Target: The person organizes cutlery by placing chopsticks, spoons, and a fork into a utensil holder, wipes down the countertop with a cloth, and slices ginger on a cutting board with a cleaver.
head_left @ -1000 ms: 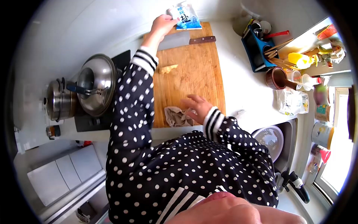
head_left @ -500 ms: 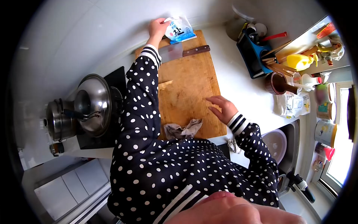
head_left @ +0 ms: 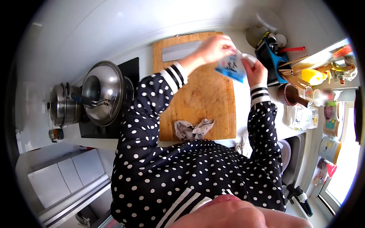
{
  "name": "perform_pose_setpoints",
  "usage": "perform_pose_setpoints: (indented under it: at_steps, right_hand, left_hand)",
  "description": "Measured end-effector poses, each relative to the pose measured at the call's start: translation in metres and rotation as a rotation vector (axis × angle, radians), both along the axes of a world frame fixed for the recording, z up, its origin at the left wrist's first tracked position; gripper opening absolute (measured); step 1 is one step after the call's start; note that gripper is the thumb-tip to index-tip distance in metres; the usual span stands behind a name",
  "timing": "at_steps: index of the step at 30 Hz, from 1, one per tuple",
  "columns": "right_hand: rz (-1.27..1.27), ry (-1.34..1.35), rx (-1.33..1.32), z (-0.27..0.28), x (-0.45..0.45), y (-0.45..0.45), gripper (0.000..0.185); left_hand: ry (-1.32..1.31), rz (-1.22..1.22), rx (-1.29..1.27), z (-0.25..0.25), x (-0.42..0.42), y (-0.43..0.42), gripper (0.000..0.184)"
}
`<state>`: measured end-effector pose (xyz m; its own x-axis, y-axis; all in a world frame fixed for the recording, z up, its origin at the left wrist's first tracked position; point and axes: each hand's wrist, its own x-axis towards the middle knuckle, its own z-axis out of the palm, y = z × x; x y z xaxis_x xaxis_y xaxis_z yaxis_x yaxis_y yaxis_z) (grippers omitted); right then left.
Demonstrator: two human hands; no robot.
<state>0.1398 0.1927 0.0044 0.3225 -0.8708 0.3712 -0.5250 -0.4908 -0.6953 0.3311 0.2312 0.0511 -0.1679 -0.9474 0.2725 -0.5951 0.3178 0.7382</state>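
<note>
A blue and white salt bag point(head_left: 232, 67) is held up between my two hands, above the back right edge of the wooden cutting board point(head_left: 199, 97). My left hand point(head_left: 216, 48) is closed, gripping the bag's upper left side. At the opposite side, my right hand point(head_left: 257, 72) pinches the bag, its thumb against the edge. Beneath my left hand lies a kitchen knife point(head_left: 179, 51) across the back of the board; its handle is hidden. A crumpled grey cloth point(head_left: 194, 129) rests on the board's front edge, close to my body.
On the left, a lidded metal pan point(head_left: 110, 91) and a steel pot point(head_left: 62, 104) stand on the black stove. To the right are a blue utensil holder point(head_left: 273, 62), a brown pot point(head_left: 288, 95) and a plastic bag point(head_left: 300, 116). A sink point(head_left: 298, 152) lies at front right.
My left hand has brought the salt bag rightward and up from the board's back edge. My right hand, earlier open above the board, has risen and taken hold of the bag too.
</note>
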Motion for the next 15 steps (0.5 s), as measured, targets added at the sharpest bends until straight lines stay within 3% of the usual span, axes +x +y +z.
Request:
perform_pose_setpoints:
  at_steps: [4,6,9,13,15]
  right_hand:
    - [-0.073,0.068,-0.076,-0.006,-0.036,0.021,0.018]
    - [-0.191,-0.055,-0.005,-0.016,-0.051,0.027,0.017]
    - [-0.341,-0.227,0.096,-0.052,-0.074,0.013,0.023]
    - [-0.366,-0.008,0.161,-0.084,-0.100,-0.007,0.024]
    - [-0.351,-0.046,0.180,-0.106,-0.113,-0.016,0.022]
  left_hand:
    - [0.142,0.058,0.022,-0.046,-0.021,-0.002,0.015]
    - [0.218,0.152,0.080,-0.062,-0.018,-0.008,0.023]
    - [-0.285,0.294,0.100,-0.076,-0.001,-0.015,0.031]
    - [-0.334,0.333,0.075,-0.084,0.010,-0.019,0.025]
    - [-0.419,0.356,0.145,-0.078,0.012,-0.016,0.023]
